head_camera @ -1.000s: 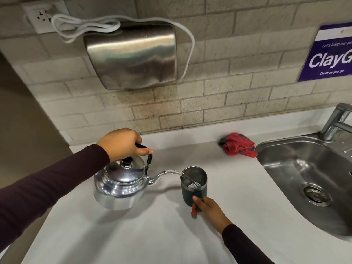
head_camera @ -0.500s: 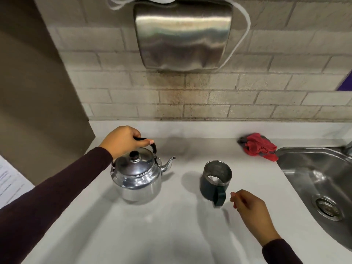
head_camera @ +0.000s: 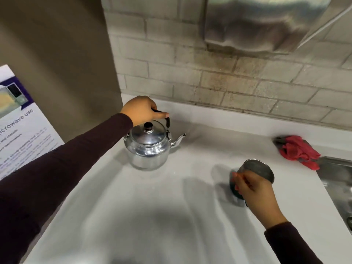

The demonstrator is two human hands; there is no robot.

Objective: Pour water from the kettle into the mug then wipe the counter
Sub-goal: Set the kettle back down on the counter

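Nearest, the right hand (head_camera: 255,189) has its fingers (head_camera: 240,181) curled around the mug (head_camera: 256,171), which stands on the white tabletop (head_camera: 152,216); its contents cannot be seen. Farther back the left hand (head_camera: 140,109) grips the handle of the kettle (head_camera: 147,147), upright on the tabletop, spout well apart from the mug. Pouring looks finished. Wiping seems left: the red cloth (head_camera: 297,152) lies bunched and untouched near the sink (head_camera: 337,176).

Left hand (head_camera: 140,109) clenched; right hand (head_camera: 254,189) curled, blurred.
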